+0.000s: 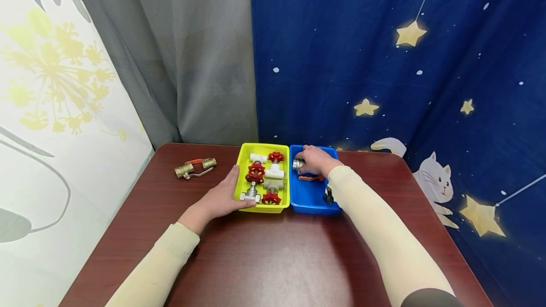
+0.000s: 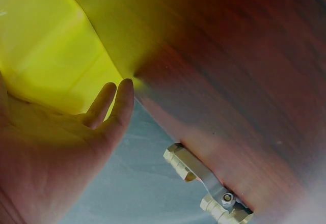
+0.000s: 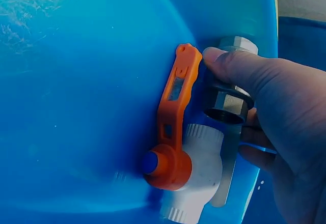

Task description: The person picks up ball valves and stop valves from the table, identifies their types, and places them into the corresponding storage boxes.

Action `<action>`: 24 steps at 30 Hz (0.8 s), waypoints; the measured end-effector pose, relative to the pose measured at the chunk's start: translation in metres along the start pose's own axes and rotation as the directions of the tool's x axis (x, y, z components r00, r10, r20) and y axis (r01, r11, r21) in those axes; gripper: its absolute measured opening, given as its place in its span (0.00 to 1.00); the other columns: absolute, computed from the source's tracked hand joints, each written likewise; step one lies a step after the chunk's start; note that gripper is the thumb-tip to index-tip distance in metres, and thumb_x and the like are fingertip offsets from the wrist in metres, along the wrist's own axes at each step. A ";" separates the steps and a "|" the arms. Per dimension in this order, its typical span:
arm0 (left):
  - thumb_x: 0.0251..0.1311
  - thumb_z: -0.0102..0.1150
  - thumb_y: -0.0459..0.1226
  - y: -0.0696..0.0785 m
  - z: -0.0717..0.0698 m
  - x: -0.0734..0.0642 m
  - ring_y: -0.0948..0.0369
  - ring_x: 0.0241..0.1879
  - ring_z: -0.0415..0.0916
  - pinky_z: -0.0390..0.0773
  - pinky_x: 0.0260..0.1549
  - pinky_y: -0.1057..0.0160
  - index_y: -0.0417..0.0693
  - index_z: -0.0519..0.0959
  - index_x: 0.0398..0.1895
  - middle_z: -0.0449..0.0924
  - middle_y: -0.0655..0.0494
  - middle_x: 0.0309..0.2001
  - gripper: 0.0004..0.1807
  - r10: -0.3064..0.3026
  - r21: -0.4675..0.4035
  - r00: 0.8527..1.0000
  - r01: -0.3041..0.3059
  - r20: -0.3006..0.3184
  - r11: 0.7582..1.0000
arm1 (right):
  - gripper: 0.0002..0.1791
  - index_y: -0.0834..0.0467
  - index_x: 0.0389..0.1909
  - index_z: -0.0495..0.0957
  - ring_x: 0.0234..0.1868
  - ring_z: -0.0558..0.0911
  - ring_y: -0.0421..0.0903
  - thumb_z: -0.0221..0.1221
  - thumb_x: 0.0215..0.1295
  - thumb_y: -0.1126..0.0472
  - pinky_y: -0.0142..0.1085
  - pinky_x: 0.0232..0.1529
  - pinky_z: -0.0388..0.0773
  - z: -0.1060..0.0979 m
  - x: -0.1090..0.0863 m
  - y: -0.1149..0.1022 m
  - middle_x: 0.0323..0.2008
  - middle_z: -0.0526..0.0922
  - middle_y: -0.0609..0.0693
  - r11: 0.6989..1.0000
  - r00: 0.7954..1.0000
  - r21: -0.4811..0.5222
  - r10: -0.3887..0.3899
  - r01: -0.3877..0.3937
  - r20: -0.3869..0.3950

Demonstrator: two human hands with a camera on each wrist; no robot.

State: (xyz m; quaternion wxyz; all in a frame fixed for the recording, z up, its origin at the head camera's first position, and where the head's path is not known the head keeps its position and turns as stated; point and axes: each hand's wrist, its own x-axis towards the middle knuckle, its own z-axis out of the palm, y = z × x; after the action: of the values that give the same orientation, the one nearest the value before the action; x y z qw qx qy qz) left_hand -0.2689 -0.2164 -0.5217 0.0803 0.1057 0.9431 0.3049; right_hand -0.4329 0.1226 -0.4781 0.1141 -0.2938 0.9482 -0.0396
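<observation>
My right hand (image 1: 315,160) reaches into the blue bin (image 1: 307,199) and grips a silver metal ball valve (image 3: 232,107) at its far left side. In the right wrist view the thumb lies on the valve body, the other fingers are partly hidden behind it, and a flat metal lever (image 3: 230,175) shows below. Next to it lies a white plastic valve (image 3: 201,175) with an orange handle (image 3: 178,96). My left hand (image 1: 217,198) rests along the left side of the yellow bin (image 1: 266,209), fingers extended, thumb over its near-left corner.
Inside the yellow bin sit several valves with red handwheels (image 1: 257,169), some white, some metal. Two brass ball valves (image 1: 195,168), one red-levered, lie on the table (image 1: 273,259) to the left. The bins stand side by side at the table's far edge, before a blue curtain (image 1: 324,60).
</observation>
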 end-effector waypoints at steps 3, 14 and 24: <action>0.56 0.69 0.77 0.000 0.000 0.000 0.45 0.87 0.51 0.63 0.79 0.39 0.47 0.33 0.92 0.35 0.46 0.92 0.79 0.000 0.000 1.000 0.000 0.001 1.000 | 0.31 0.52 0.74 0.82 0.66 0.76 0.56 0.73 0.74 0.45 0.53 0.74 0.72 0.002 0.002 0.000 0.64 0.80 0.56 1.000 1.000 -0.004 0.015 -0.015 0.016; 0.56 0.70 0.77 0.000 0.001 0.000 0.45 0.86 0.52 0.64 0.79 0.39 0.47 0.33 0.92 0.35 0.47 0.92 0.79 0.003 -0.003 1.000 -0.003 0.002 1.000 | 0.31 0.51 0.74 0.82 0.65 0.76 0.55 0.73 0.74 0.46 0.53 0.75 0.72 0.005 0.003 -0.002 0.62 0.79 0.54 0.999 0.998 0.012 0.052 -0.052 0.035; 0.56 0.70 0.76 0.000 0.000 0.000 0.45 0.87 0.51 0.63 0.80 0.38 0.47 0.34 0.92 0.35 0.46 0.92 0.79 0.003 -0.008 1.000 -0.003 0.003 1.000 | 0.33 0.51 0.76 0.81 0.69 0.76 0.56 0.72 0.75 0.45 0.55 0.77 0.70 0.006 0.004 -0.001 0.65 0.79 0.55 0.998 0.997 0.012 0.063 -0.064 0.045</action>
State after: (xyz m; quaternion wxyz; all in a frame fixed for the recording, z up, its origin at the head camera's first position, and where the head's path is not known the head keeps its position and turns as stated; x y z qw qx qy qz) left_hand -0.2691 -0.2166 -0.5215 0.0819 0.1072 0.9416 0.3086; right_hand -0.4342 0.1190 -0.4849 0.1385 -0.2635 0.9540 -0.0358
